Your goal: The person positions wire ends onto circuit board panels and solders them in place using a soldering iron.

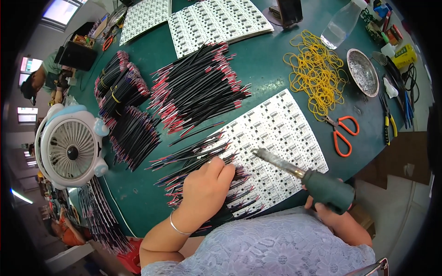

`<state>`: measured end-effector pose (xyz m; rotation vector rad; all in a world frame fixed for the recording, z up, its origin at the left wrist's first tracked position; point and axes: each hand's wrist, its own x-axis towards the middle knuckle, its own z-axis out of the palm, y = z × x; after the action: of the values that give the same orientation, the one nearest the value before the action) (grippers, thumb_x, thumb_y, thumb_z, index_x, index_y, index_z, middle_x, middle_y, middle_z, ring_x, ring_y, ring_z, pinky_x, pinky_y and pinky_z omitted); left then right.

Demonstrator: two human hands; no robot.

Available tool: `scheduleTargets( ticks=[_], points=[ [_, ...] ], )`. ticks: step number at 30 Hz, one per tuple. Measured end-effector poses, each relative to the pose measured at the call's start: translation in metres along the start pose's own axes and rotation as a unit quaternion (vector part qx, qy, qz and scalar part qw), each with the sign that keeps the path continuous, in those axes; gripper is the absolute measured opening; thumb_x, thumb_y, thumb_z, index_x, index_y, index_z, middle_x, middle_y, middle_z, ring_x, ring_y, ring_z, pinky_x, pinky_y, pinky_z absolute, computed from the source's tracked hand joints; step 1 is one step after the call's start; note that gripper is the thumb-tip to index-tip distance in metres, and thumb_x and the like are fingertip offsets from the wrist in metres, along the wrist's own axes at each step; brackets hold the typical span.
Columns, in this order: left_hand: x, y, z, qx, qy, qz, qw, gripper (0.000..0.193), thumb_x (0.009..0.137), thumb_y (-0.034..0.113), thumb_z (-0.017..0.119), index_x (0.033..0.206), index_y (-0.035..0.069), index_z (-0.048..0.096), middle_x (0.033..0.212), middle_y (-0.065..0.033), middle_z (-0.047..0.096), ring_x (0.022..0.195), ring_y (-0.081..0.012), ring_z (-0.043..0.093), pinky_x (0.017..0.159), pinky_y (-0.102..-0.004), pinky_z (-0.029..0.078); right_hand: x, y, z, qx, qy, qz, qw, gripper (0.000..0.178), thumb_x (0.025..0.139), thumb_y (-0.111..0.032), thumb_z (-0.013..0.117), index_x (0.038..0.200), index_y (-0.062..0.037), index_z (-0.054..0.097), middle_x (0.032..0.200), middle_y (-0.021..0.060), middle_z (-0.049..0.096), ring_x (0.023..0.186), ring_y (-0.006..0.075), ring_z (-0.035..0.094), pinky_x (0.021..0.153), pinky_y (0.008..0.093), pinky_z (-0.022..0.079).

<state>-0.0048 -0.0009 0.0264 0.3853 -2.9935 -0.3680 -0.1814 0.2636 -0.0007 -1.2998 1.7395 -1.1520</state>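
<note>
In my right hand (328, 217) is a soldering iron (328, 189) with a thick dark green handle. Its metal shaft points left, and the tip hovers over a white circuit board panel (283, 131) with rows of small dark components. My left hand (207, 184), a bangle at its wrist, is closed at the panel's left edge. Its fingertips seem to pinch one of the black-sleeved wires (184, 158), but the hand hides the exact hold. Several such wires lie along that edge, red and dark ends toward the panel.
Loose wires (198, 87) and bundled wires (122, 87) are piled left. Yellow rubber bands (317, 69), orange-handled scissors (340, 133), a metal bowl (363, 73) and a bottle (340, 25) stand right. A fan (71, 152) is at left; board panels (221, 20) are stacked behind.
</note>
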Motion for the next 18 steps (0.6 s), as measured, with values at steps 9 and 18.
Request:
scheduleTargets(
  ticks=[9,18],
  points=[
    [0.005,0.001,0.01,-0.034,0.07,0.023,0.997,0.025,0.065,0.003,0.063,0.09,0.008,0.066,0.078,-0.0042,0.054,0.063,-0.0205,0.055,0.052,-0.0314,0.044,-0.002,-0.009,0.011,-0.01,0.041,0.045,0.998,0.034,0.089,-0.025,0.057,0.109,0.0013,0.051,0.08,0.0079,0.061,0.066,0.016,0.062,0.066,0.031,0.05],
    [0.004,0.0,0.008,-0.068,0.051,0.028,0.996,0.027,0.066,0.002,0.063,0.092,0.005,0.065,0.081,-0.0054,0.056,0.067,-0.0216,0.057,0.055,-0.0318,0.046,0.006,-0.014,0.007,-0.061,0.013,0.003,0.998,0.034,0.088,-0.017,0.056,0.114,0.0029,0.046,0.084,0.009,0.06,0.066,0.0146,0.062,0.066,0.0296,0.05]
  ],
)
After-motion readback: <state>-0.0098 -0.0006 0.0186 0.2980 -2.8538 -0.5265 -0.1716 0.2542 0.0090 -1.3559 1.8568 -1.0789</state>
